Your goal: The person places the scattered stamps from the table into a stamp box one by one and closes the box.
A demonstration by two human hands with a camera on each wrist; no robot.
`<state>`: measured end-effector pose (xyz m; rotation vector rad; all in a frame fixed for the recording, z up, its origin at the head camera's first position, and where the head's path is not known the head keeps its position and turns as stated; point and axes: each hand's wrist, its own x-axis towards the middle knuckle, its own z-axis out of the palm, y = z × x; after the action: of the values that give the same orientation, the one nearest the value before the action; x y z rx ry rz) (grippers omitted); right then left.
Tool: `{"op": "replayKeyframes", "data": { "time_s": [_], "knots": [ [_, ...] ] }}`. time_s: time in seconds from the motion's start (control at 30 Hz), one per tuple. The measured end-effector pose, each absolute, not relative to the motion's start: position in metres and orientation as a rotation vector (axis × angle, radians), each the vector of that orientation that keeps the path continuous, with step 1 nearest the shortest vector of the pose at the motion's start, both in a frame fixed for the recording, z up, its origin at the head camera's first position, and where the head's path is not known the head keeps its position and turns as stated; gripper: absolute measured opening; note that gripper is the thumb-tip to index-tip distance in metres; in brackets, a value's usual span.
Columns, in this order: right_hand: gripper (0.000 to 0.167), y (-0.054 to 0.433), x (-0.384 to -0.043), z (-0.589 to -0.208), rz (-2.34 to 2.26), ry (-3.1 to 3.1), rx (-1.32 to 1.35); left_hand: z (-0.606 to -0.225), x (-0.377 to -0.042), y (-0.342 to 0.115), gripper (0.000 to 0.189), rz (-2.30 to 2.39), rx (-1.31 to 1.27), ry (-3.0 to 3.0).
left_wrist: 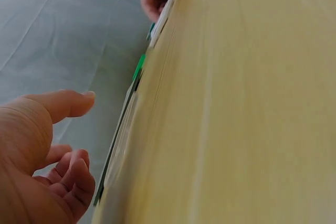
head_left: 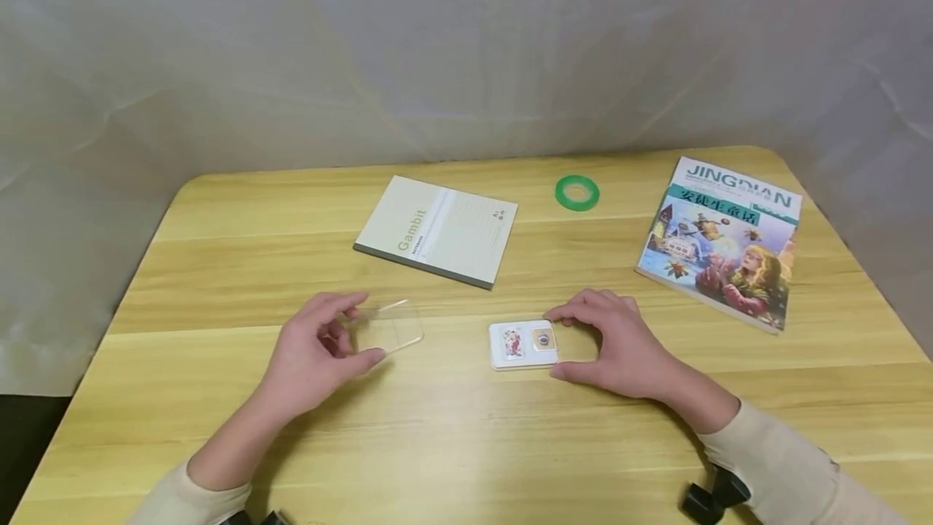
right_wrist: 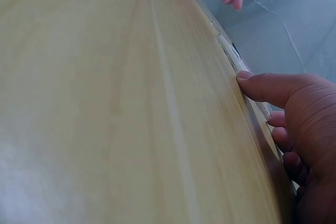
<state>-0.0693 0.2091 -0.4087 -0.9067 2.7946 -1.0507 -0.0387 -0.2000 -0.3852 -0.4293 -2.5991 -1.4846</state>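
A clear plastic cover point(head_left: 403, 326) with rounded corners lies on the table left of centre. My left hand point(head_left: 315, 353) is around its left side, thumb and index finger spread apart; in the left wrist view the hand point(left_wrist: 50, 153) shows a gap between thumb and fingers. To the right lies a flat white case point(head_left: 510, 359) with clear edges and two small pictures on its face. My right hand point(head_left: 619, 347) holds its right end, thumb at the near corner and fingers at the far one. The right wrist view shows the thumb point(right_wrist: 262, 86) at the case's edge.
Behind the cover lies a pale Gambit notebook point(head_left: 466, 225). A green tape roll point(head_left: 589, 202) sits toward the back edge. An illustrated book point(head_left: 717, 253) lies at the right. The wooden table point(head_left: 452, 452) meets a grey cloth backdrop point(head_left: 466, 47).
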Motion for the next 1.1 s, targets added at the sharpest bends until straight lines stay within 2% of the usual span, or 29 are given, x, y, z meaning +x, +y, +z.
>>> {"op": "replayKeyframes", "data": {
  "time_s": [0.33, 1.1],
  "knots": [
    [0.060, 0.207, -0.068, -0.410, -1.064, 2.784, -0.901, -0.395, -0.036, -0.218, 0.072, -1.391, -0.312, -2.739],
    [0.059, 0.207, -0.068, -0.407, -1.064, 2.794, -0.907, -0.396, -0.040, -0.210, 0.061, -1.047, -0.394, -2.891]
  ]
}}
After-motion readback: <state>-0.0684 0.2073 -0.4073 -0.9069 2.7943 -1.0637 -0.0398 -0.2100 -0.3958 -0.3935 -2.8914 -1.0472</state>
